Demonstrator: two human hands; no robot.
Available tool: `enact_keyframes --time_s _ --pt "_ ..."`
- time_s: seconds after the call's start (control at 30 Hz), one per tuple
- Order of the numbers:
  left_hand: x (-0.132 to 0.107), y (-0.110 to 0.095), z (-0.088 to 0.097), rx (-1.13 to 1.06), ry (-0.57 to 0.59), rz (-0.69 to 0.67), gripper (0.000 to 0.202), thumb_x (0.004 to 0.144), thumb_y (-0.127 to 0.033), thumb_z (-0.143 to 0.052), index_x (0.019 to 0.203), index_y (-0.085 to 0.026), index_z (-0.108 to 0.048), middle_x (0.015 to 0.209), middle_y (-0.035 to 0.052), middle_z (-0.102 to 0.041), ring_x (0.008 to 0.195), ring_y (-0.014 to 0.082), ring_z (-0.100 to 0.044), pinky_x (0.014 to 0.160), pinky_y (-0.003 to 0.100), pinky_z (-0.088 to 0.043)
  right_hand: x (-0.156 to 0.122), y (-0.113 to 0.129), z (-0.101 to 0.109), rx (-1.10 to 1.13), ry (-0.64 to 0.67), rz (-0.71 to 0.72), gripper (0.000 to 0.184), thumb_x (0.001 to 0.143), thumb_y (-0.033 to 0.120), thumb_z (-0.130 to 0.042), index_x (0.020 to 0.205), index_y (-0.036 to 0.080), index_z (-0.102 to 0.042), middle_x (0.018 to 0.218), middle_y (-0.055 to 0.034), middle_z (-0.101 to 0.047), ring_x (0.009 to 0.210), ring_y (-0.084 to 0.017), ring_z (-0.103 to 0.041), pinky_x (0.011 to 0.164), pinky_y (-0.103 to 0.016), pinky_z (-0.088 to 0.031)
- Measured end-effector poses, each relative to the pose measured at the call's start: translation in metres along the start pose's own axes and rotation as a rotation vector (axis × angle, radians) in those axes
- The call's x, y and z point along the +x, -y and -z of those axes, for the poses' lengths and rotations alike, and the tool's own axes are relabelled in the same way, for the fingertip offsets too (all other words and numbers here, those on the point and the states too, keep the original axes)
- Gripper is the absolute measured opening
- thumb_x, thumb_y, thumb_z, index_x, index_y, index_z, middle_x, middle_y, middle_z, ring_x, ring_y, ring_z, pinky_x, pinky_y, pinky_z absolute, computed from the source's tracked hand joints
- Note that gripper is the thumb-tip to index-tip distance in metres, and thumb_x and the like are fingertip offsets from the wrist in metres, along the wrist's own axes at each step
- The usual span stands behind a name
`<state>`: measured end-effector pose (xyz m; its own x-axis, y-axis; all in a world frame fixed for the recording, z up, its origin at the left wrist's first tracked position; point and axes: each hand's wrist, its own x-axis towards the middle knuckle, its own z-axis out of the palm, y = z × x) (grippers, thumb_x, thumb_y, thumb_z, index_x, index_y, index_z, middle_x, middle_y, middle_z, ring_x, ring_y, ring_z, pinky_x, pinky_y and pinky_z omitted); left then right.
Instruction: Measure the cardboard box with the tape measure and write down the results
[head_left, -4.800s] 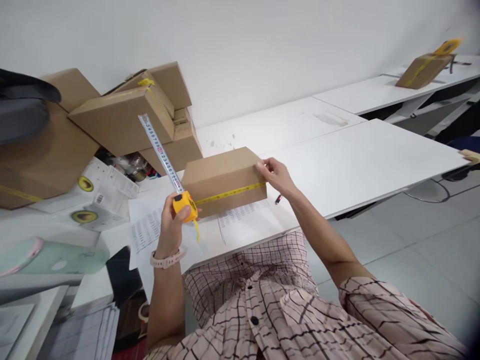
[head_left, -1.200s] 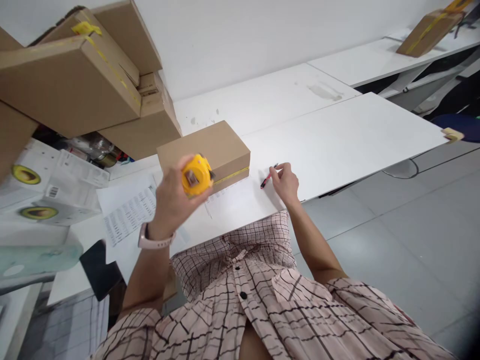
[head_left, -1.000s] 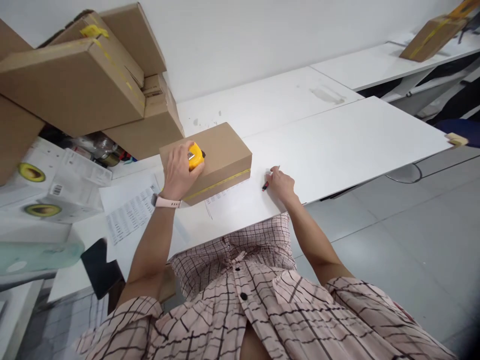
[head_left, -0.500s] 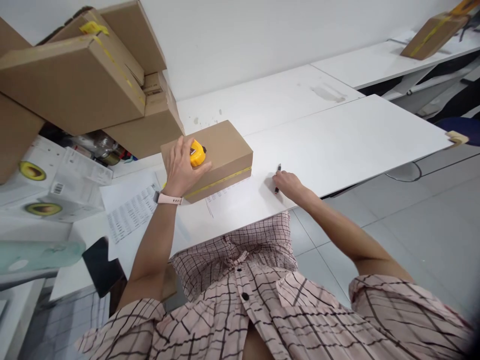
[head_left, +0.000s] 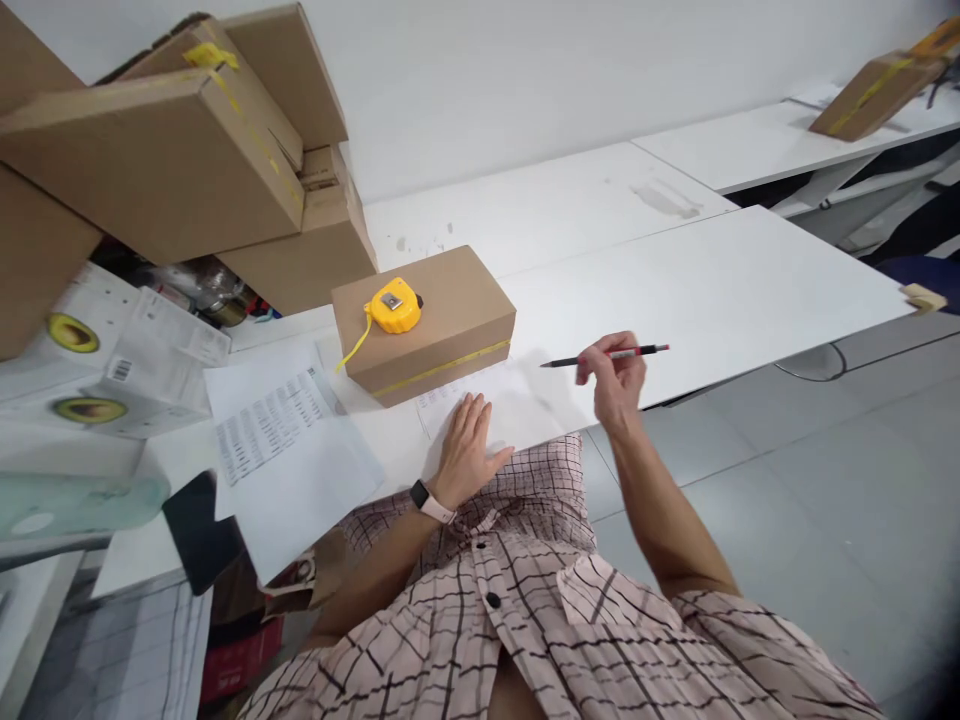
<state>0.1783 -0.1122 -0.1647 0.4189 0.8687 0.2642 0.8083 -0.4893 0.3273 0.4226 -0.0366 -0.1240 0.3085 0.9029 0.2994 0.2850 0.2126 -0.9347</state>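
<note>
My left hand (head_left: 466,452) lies flat, fingers spread, on a sheet of paper (head_left: 517,405) at the table's front edge. Pinched in my right hand (head_left: 616,380) is a black and red pen (head_left: 559,362), raised at the right of the sheet with its tip pointing left. Behind my left hand sits a closed cardboard box (head_left: 442,325) with a yellow stripe along its side; it covers part of the sheet. A yellow tape measure (head_left: 397,306) rests on top of the box, its strap hanging over the left edge.
Printed papers (head_left: 277,430) lie on the left of the white table (head_left: 675,270). Large cardboard boxes (head_left: 165,150) are stacked at the back left, above white cartons with avocado pictures (head_left: 97,370). Another box (head_left: 862,95) stands on the far right table.
My left hand has let go of the tape measure and moved down onto the paper. My right hand has lifted the pen from the table and shifted right.
</note>
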Motion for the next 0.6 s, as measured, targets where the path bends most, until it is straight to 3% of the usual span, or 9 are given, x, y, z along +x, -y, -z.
enact_keyframes --time_s 0.1,0.2,0.33,0.43,0.6 --pt "-0.006 -0.001 -0.024 0.063 0.135 0.051 0.091 0.087 -0.053 -0.069 0.153 -0.001 -0.035 0.165 0.0298 -0.029 0.156 0.0442 -0.022 0.125 0.062 -0.028 -0.020 0.001 -0.037 0.381 0.338 -0.207 0.034 0.091 0.054 -0.055 0.104 0.022 -0.060 0.069 0.0002 -0.065 0.060 -0.017 -0.063 0.067 -0.037 -0.054" --pt "-0.010 0.000 -0.028 0.080 0.171 0.044 0.094 0.089 -0.050 -0.067 0.157 -0.001 -0.027 0.167 0.0299 -0.024 0.157 0.0436 -0.016 0.126 0.063 -0.024 -0.030 -0.007 -0.077 0.473 0.611 -0.284 0.043 0.084 0.059 -0.066 0.102 0.019 -0.065 0.085 -0.0053 -0.071 0.075 -0.018 -0.067 0.076 -0.038 -0.054" --pt "-0.020 -0.007 -0.022 0.097 0.182 0.026 0.089 0.091 -0.046 -0.064 0.158 -0.001 -0.026 0.167 0.0286 -0.023 0.158 0.0422 -0.014 0.126 0.062 -0.024 -0.033 -0.023 -0.107 0.319 0.572 -0.157 0.036 0.077 0.052 -0.076 0.083 0.020 -0.059 0.076 0.0014 -0.060 0.067 -0.013 -0.053 0.065 -0.030 -0.045" --pt "-0.023 -0.013 -0.019 0.102 0.196 0.016 0.082 0.090 -0.042 -0.064 0.155 -0.002 -0.033 0.166 0.0272 -0.028 0.157 0.0426 -0.020 0.126 0.060 -0.025 -0.033 -0.030 -0.112 0.249 0.539 -0.095 0.029 0.081 0.046 -0.069 0.085 0.021 -0.057 0.078 0.0021 -0.057 0.068 -0.013 -0.049 0.064 -0.029 -0.041" --pt "-0.018 -0.007 -0.016 0.070 0.187 -0.001 0.069 0.092 -0.033 -0.061 0.153 -0.010 -0.039 0.163 0.0222 -0.038 0.154 0.0387 -0.031 0.124 0.057 -0.030 -0.027 -0.032 -0.115 0.216 0.494 -0.110 0.028 0.081 0.046 -0.068 0.090 0.020 -0.062 0.085 -0.0012 -0.062 0.074 -0.015 -0.051 0.067 -0.030 -0.044"
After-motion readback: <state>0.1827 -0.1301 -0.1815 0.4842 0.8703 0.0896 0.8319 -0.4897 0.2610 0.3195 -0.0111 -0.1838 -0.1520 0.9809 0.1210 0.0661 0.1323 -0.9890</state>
